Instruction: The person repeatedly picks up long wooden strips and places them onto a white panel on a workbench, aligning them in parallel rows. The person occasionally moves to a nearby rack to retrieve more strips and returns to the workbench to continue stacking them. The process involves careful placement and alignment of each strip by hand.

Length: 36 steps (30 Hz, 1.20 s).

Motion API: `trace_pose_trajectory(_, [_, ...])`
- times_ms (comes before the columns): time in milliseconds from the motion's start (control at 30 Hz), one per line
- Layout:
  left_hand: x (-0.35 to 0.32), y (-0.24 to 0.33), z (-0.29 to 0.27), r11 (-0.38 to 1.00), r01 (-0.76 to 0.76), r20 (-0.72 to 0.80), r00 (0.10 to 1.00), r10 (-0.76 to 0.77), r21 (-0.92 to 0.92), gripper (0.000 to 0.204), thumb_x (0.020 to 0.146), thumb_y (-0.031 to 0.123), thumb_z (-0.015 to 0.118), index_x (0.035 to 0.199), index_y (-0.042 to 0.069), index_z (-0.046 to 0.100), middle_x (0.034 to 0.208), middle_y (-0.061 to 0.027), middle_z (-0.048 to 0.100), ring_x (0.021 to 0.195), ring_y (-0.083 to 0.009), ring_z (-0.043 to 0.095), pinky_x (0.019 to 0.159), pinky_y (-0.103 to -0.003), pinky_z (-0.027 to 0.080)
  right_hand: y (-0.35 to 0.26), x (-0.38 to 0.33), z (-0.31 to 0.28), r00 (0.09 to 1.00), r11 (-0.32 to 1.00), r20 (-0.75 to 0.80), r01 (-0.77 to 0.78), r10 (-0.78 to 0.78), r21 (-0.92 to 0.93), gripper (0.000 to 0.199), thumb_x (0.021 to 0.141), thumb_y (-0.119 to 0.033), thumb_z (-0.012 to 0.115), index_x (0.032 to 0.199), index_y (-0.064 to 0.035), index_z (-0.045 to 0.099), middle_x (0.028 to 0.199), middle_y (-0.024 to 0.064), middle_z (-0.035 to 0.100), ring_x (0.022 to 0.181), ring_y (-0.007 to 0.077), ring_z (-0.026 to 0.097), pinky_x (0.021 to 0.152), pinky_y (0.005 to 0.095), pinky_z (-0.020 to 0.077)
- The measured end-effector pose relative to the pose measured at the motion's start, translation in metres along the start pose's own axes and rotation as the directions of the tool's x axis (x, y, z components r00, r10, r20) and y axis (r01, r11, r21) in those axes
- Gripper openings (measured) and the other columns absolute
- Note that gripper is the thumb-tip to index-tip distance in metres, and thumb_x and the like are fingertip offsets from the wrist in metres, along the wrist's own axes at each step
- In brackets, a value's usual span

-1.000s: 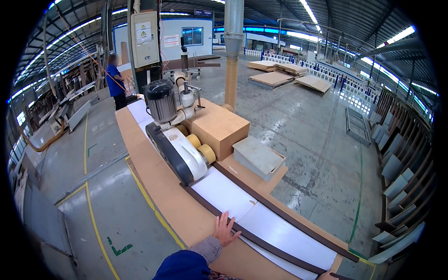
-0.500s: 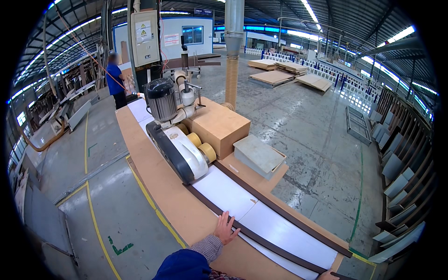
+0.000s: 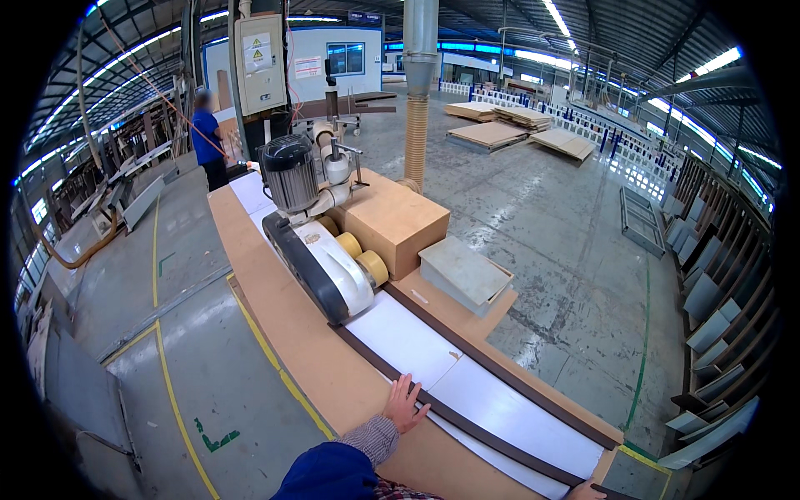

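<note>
Grey concrete floor [image 3: 192,375] fills the L side, w/ yellow lines [image 3: 279,371] & a green corner mark [image 3: 215,439] painted on it. Upper L, a co-worker [image 3: 207,140] in blue top & dark trousers stands near the workbench's far end, L of a pale elec. cabinet [image 3: 260,71] on a post.

Tan workbench [image 3: 308,375] runs diag. from there to lower R. On it, L of ctr., sits a power feeder [image 3: 354,287]: blk/white housing, grey finned motor [image 3: 289,179] on top, yellow rollers [image 3: 372,267] on R side. Near dk-brown strip [image 3: 493,444] starts by the feeder's lower end & runs to the bench's near end, along the L side of white panels [image 3: 500,400].

L hand [image 3: 403,407] lies on that strip approx. midway, palm down, fingers a bit spread.

R of feeder: brown box [image 3: 392,221], ridged hose [image 3: 414,150] behind it, then a shallow grey tray [image 3: 465,271]. Far dk-brown strip [image 3: 500,364] edges the panels' R side.

R hand [image 3: 586,492] is at the bottom edge, next to the near strip's end & a short dark piece [image 3: 612,493]; mostly cut off, can't tell its grip.

Farther R: stacked boards [image 3: 487,135], metal frame [image 3: 642,221], slotted rack [image 3: 725,292] w/ panels.
</note>
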<state>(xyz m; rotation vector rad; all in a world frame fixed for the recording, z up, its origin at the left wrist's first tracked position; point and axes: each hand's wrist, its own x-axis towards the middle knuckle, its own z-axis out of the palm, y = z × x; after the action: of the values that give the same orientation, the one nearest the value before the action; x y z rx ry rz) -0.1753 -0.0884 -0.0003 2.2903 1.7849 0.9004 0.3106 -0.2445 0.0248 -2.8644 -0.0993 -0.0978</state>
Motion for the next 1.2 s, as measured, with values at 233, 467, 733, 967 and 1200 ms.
trace_pose_trajectory(233, [0.000,0.000,0.001,1.000,-0.003,-0.025,1.000,0.003,-0.002,0.062,0.086,0.041,0.055,0.128,-0.003,0.043,0.139,-0.0288,0.026,0.132,-0.0429,0.022,0.108,-0.053,0.018,-0.005,-0.006,-0.010,1.000,0.999,0.000,-0.012,0.012,-0.033,0.078,0.085,-0.055,0.044,0.138,-0.0007,0.025,0.118,0.0158,0.056,0.107,0.0312,0.055,0.091,0.0468,0.0403])
trace_pose_trajectory(467, [0.000,0.002,0.001,1.000,0.011,-0.007,1.000,-0.011,0.012,0.060,0.086,0.040,0.054,0.126,-0.003,0.045,0.139,-0.0282,0.027,0.132,-0.0427,0.023,0.108,-0.053,0.018,-0.002,-0.006,-0.017,0.998,0.995,-0.012,-0.060,0.059,-0.081,0.080,0.086,-0.057,0.043,0.140,-0.0017,0.024,0.119,0.0141,0.056,0.107,0.0299,0.055,0.092,0.0466,0.0396])
trace_pose_trajectory(733, [0.001,0.000,0.003,1.000,0.017,-0.013,1.000,-0.017,-0.020,0.061,0.084,0.038,0.058,0.128,-0.002,0.043,0.140,-0.0268,0.025,0.133,-0.0431,0.020,0.109,-0.053,0.015,0.008,0.025,0.028,0.993,0.985,-0.014,-0.116,0.115,-0.131,0.081,0.085,-0.059,0.042,0.141,-0.0032,0.024,0.118,0.0123,0.057,0.106,0.0285,0.055,0.092,0.0467,0.0393])
trace_pose_trajectory(967, [0.001,-0.002,0.004,1.000,0.026,0.037,0.999,-0.026,0.008,0.065,0.085,0.043,0.055,0.130,-0.002,0.041,0.142,-0.0269,0.023,0.133,-0.0426,0.018,0.109,-0.052,0.014,0.010,0.032,0.045,0.983,0.972,-0.131,-0.150,0.127,-0.179,0.082,0.084,-0.061,0.043,0.140,-0.0042,0.026,0.115,0.0097,0.058,0.108,0.0266,0.054,0.093,0.0457,0.0383])
trace_pose_trajectory(1200, [0.005,0.007,-0.011,0.999,0.019,0.115,0.993,-0.022,0.029,0.079,0.077,0.054,0.061,0.129,-0.002,0.043,0.141,-0.0280,0.024,0.133,-0.0428,0.018,0.109,-0.052,0.014,0.006,0.025,0.032,0.986,0.978,-0.081,-0.153,0.143,-0.138,0.080,0.087,-0.059,0.041,0.140,-0.0011,0.025,0.117,0.0126,0.058,0.109,0.0280,0.054,0.094,0.0457,0.0375])
